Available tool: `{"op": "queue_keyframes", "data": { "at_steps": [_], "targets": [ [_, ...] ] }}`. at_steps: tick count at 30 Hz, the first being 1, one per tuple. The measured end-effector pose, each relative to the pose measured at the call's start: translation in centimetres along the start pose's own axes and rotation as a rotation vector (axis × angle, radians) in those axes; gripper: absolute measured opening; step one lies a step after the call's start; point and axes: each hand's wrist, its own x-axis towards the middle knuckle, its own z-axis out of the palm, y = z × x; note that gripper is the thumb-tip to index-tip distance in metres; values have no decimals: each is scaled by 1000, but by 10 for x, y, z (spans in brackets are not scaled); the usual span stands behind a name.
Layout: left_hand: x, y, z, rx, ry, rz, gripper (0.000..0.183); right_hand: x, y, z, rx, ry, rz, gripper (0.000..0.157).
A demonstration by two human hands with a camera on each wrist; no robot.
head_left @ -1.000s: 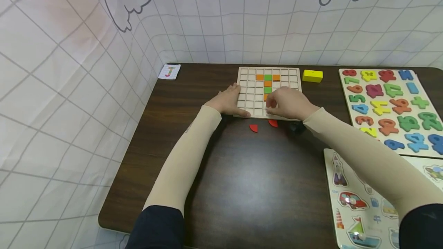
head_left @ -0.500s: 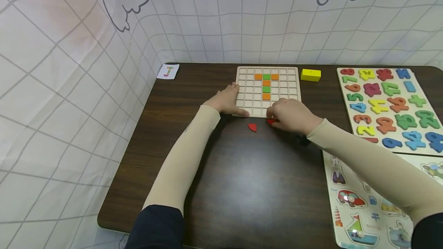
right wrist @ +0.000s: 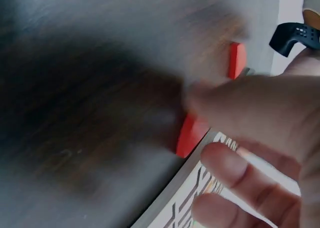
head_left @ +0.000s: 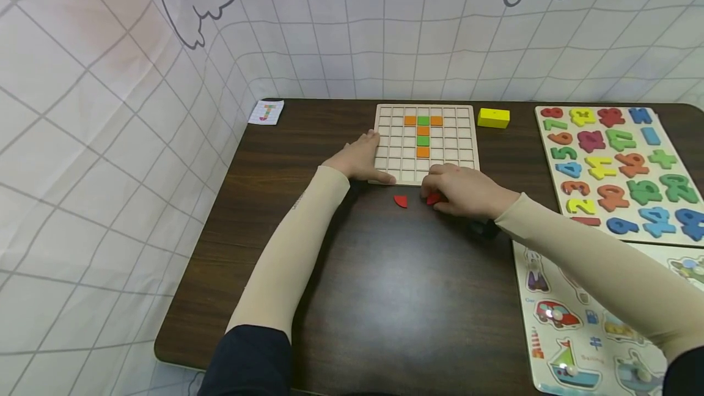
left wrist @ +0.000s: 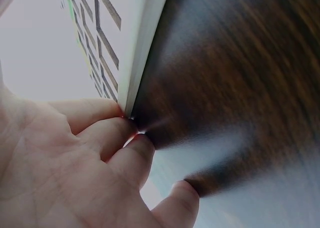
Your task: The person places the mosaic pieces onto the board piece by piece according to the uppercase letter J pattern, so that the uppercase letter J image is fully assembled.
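Observation:
A pale grid board (head_left: pixel 387 162) lies near the table's back edge. Orange and green square tiles (head_left: pixel 423 131) form a T shape in its cells. My left hand (head_left: pixel 359 159) rests at the board's left side, thumb at the near corner; in the left wrist view its fingertips (left wrist: pixel 111 107) touch the board's edge. My right hand (head_left: pixel 467 191) pinches a red quarter-circle piece (head_left: pixel 433 198) between thumb and fingers just in front of the board; the hand partly covers it. A second red quarter-circle piece (head_left: pixel 400 201) lies to its left on the table.
Right of the board stands a yellow block (head_left: pixel 493 118). A number and letter puzzle board (head_left: pixel 555 188) and a vehicle picture puzzle (head_left: pixel 541 377) lie along the right. A card with a coloured J (head_left: pixel 266 112) sits at the back left corner.
The right hand has come from over the lower board down to the red piece at its near edge and drawn it slightly toward me. My left hand stays at the board.

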Motion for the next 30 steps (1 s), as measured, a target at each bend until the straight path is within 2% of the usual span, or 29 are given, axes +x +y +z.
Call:
{"op": "queue_keyframes", "data": {
  "at_steps": [6, 16, 23, 30],
  "targets": [
    [-2, 1, -2, -5, -1, 5, 125, 2, -2, 0, -72, 25, 66, 16],
    [-3, 2, -1, 0, 1, 7, 123, 7, 0, 1, -67, 46, 20, 12],
    [-6, 3, -2, -4, -7, 1, 123, 24, 13, -9, -37, 77, 67, 10],
    [-3, 2, 0, -8, 4, 3, 123, 43, 30, -15, -33, 95, 150, 19]
  ]
}}
